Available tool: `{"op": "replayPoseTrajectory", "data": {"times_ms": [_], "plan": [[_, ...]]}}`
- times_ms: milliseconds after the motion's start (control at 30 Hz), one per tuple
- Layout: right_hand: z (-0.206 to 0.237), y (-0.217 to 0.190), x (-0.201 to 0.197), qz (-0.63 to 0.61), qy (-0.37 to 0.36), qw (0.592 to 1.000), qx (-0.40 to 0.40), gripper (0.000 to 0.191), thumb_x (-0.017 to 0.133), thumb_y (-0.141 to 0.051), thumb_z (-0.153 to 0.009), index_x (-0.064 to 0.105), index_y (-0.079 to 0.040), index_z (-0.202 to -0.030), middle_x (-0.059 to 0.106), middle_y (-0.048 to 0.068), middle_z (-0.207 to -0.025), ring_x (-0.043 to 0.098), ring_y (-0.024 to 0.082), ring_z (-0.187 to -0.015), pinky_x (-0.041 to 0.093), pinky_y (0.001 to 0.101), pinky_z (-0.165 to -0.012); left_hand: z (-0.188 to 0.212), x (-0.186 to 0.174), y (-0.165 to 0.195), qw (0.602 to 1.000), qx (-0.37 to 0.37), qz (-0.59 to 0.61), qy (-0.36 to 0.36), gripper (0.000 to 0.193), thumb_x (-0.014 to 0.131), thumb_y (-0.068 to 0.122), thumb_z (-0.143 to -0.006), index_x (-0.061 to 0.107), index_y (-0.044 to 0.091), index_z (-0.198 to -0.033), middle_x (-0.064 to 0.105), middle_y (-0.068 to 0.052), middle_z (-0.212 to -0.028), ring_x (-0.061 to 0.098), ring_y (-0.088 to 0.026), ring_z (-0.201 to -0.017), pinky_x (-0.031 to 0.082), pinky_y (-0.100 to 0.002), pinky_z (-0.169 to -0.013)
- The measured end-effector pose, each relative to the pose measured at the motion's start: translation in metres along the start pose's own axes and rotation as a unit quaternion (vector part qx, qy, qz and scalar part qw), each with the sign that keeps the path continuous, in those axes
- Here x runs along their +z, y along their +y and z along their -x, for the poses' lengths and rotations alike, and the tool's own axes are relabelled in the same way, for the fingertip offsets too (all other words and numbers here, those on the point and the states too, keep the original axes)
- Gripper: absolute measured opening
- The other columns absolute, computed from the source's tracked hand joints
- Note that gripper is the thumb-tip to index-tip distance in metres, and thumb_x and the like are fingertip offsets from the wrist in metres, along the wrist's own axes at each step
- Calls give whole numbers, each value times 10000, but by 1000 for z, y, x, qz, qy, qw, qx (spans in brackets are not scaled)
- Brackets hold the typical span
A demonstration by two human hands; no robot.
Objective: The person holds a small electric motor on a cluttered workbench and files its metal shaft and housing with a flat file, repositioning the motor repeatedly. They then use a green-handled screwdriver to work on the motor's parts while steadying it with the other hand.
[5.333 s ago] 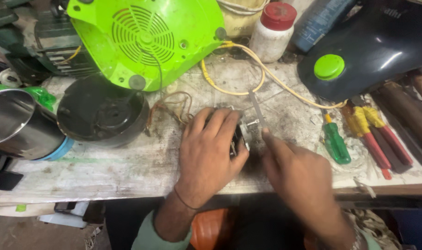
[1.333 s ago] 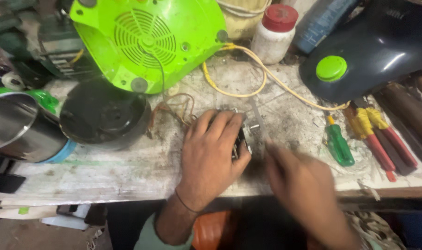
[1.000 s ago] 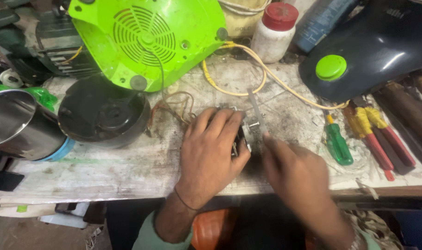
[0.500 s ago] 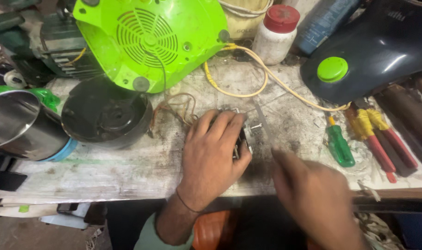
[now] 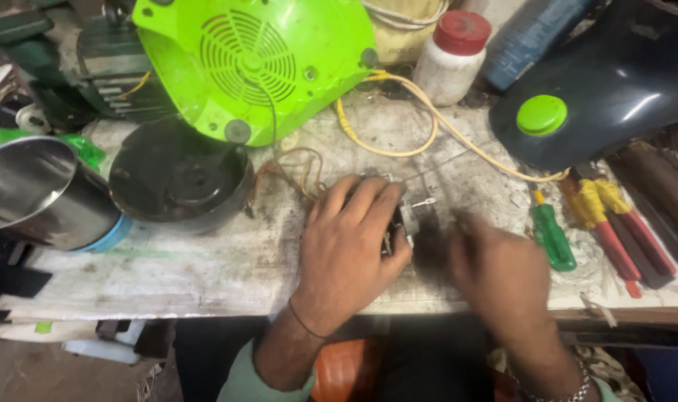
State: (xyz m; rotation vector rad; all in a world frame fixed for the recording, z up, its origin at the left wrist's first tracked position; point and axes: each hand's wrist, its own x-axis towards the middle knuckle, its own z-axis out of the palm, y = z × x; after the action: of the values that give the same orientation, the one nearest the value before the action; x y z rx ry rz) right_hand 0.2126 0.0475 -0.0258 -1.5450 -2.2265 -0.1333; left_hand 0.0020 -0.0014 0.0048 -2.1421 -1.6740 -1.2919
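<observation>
1. The worn white workbench (image 5: 205, 260) carries everything, and its front edge sits close to the person, so both hands can rest on it while working
2. A bright green appliance housing (image 5: 257, 67) lies tipped over at the back with its vent grille facing up, pushed away from the hands; a yellow cable (image 5: 398, 149) loops out from beside it across the bench
3. A dark glossy housing with a green button (image 5: 614, 89) lies at the far right, also set back out of the way
4. A steel jar (image 5: 33, 190) and a round black base (image 5: 179, 179) lie at the left, well apart from the hands
5. Screwdrivers, one green-handled (image 5: 553, 237) and others with red and yellow handles (image 5: 614, 231), lie in a row just beside the right hand, within easy reach
6. The left hand (image 5: 350, 246) lies palm down with fingers curled over a small dark metal part (image 5: 398, 223), pinning it flat to the bench near the front edge
7. The right hand (image 5: 503, 275) is blurred just right of that part; I cannot tell how far open it is or whether it holds anything
</observation>
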Motion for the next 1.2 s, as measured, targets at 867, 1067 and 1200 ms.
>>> {"op": "replayPoseTrajectory", "data": {"times_ms": [867,1067,1200], "plan": [[134,-6,190,168,-517,812,-211,572,525,-536,-1012,716,-47,-1242,633,170,-1311,523,333,-1279,372,493,-1075,3,3,-5,1000,-6,-2,-12,523,749,227,-796,659,46,-1278,628,-102,-1290,542,-321,-1263,467,-486,-1053],[150,-22,185,217,-494,799,-266,441,543,-394,-1015,742,-69,-1237,655,206,-1308,522,377,-1275,354,543,-1041,4,4,-6,1000,4,0,-5,525,752,225,-792,658,39,-1274,622,-113,-1283,537,-323,-1259,461,-487,-1052],[135,-37,176,209,-520,789,-251,650,444,-610,-1029,697,-70,-1286,605,217,-1341,450,387,-1326,232,573,-1120,4,4,-7,1000,3,9,-4,520,754,215,-801,655,33,-1278,624,-112,-1281,535,-328,-1267,463,-489,-1069]]}}
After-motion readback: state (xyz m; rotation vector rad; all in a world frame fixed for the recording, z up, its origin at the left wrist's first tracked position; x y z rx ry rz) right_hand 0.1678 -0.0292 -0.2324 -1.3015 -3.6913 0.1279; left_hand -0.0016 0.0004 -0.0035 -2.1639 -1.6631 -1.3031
